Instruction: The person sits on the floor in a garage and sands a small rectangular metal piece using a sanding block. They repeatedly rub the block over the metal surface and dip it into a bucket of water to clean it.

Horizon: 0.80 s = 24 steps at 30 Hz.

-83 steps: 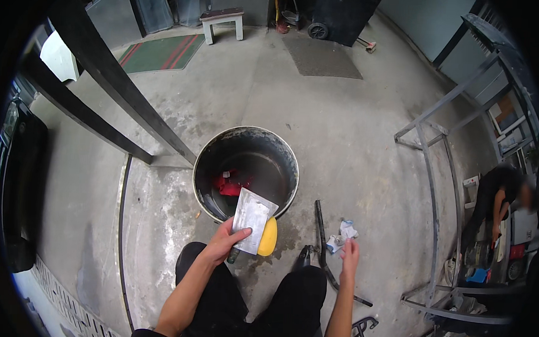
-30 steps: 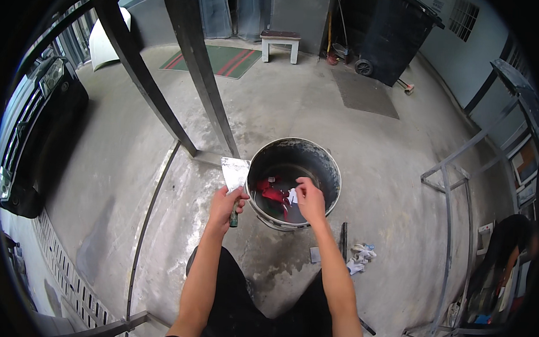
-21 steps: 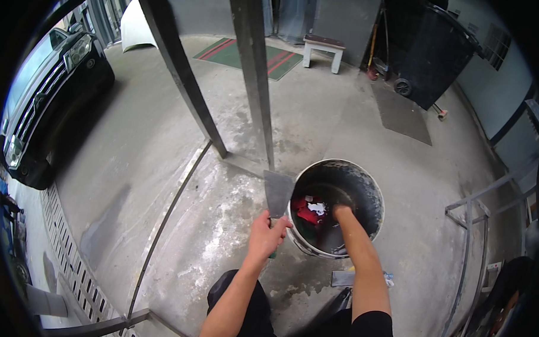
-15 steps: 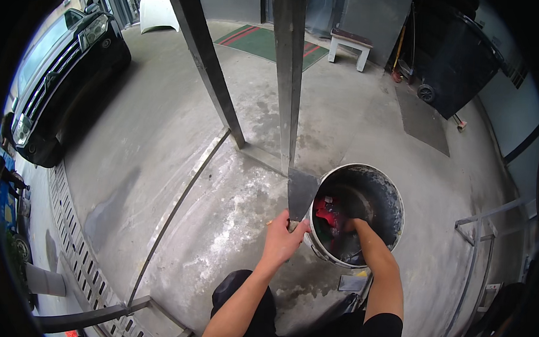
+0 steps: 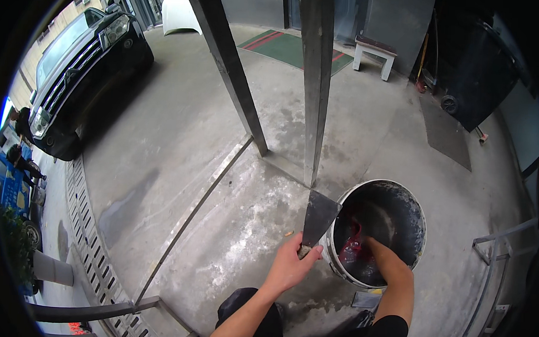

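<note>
My left hand (image 5: 291, 262) is closed around the short handle of a putty knife (image 5: 322, 215), whose wide dark blade points up and away beside the bucket's left rim. My right hand (image 5: 376, 248) reaches down into a large bucket (image 5: 406, 210) with a pale, stained rim and dark inner wall. Its fingers are hidden in what looks like dark water at the bottom. Next to that hand lies a wet red cloth (image 5: 351, 244), partly under the surface. Whether the fingers grip the cloth cannot be made out.
Two metal posts (image 5: 317, 99) of a frame rise just beyond the bucket. A flat grey piece (image 5: 366, 299) lies near the bucket's base. Another metal frame (image 5: 504, 242) stands right. Farther off are a dark car (image 5: 85, 79), a bench (image 5: 374, 50) and a wheeled bin (image 5: 483, 75).
The whole view has shifted, so the scene sits farther right and lower. In the bucket the red cloth has changed shape and spread less. My left hand keeps the putty knife.
</note>
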Available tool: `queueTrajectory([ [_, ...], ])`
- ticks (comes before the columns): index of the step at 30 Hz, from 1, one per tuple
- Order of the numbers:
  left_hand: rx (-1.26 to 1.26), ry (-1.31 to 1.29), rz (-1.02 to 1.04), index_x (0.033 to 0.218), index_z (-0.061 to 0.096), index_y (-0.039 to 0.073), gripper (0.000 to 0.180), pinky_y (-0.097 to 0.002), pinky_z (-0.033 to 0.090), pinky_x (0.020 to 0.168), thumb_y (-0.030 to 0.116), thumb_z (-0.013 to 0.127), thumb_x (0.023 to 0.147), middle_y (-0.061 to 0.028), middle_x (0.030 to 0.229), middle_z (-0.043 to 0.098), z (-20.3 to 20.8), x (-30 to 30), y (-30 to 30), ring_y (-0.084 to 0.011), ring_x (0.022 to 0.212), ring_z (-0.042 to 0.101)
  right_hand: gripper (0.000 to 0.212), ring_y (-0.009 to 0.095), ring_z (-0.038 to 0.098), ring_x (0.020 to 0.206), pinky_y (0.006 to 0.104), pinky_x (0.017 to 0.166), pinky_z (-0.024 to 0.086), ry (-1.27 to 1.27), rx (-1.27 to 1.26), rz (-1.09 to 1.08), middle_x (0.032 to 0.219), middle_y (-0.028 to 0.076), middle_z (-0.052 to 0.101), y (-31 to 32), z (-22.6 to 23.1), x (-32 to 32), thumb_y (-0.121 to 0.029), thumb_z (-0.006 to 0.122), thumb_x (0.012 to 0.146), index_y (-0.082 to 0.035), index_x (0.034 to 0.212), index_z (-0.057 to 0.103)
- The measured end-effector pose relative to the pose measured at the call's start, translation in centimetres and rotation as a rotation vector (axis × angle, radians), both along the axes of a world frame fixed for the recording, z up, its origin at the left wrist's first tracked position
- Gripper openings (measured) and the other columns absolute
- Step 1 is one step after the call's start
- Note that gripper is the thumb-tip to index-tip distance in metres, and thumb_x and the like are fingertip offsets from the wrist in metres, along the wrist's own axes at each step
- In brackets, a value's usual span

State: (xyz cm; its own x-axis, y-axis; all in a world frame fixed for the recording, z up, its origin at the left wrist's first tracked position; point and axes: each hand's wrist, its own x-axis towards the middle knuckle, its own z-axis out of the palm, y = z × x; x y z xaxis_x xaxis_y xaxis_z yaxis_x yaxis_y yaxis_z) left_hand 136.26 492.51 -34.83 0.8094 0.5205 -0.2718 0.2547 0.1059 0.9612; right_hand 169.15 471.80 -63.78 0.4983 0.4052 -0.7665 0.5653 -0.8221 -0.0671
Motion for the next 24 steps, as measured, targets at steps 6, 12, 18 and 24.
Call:
queueTrajectory([
  [6, -0.018, -0.022, 0.014, 0.102, 0.061, 0.004, 0.019, -0.0209, 0.043, 0.054, 0.019, 0.067, 0.093, 0.0001, 0.082, 0.068, -0.1, 0.0, 0.0, -0.0035, 0.061, 0.053, 0.041, 0.032, 0.064, 0.111, 0.0427, 0.098, 0.050, 0.052, -0.019, 0.023, 0.123, 0.019, 0.066, -0.9, 0.9, -1.4, -0.025, 0.063, 0.084, -0.009, 0.122, 0.067],
  [12, 0.013, 0.001, -0.016, 0.107, 0.061, 0.004, 0.024, -0.0241, 0.046, 0.060, 0.022, 0.068, 0.093, -0.0008, 0.082, 0.068, 0.2, -0.3, -0.2, -0.0058, 0.065, 0.055, 0.040, 0.032, 0.065, 0.110, 0.0427, 0.097, 0.051, 0.075, -0.027, 0.048, 0.122, 0.019, 0.066, -0.7, 1.2, -2.0, -0.024, 0.064, 0.084, -0.009, 0.120, 0.067],
  [18, 0.065, 0.021, -0.052, 0.110, 0.062, 0.003, 0.027, -0.0271, 0.047, 0.065, 0.022, 0.069, 0.092, -0.0040, 0.082, 0.068, 0.5, 0.2, -0.6, -0.0089, 0.069, 0.058, 0.039, 0.032, 0.065, 0.110, 0.0426, 0.096, 0.051, 0.097, -0.024, 0.081, 0.121, 0.019, 0.066, -0.4, 1.1, -2.4, -0.024, 0.065, 0.083, -0.009, 0.119, 0.068],
  [24, 0.042, 0.016, -0.046, 0.109, 0.062, 0.000, 0.032, -0.0327, 0.050, 0.073, 0.026, 0.069, 0.091, -0.0101, 0.083, 0.069, 0.6, 0.7, -0.8, -0.0147, 0.074, 0.061, 0.039, 0.033, 0.065, 0.109, 0.0426, 0.096, 0.051, 0.119, -0.014, 0.114, 0.121, 0.019, 0.067, 0.3, 1.0, -2.9, -0.024, 0.066, 0.082, -0.009, 0.118, 0.069],
])
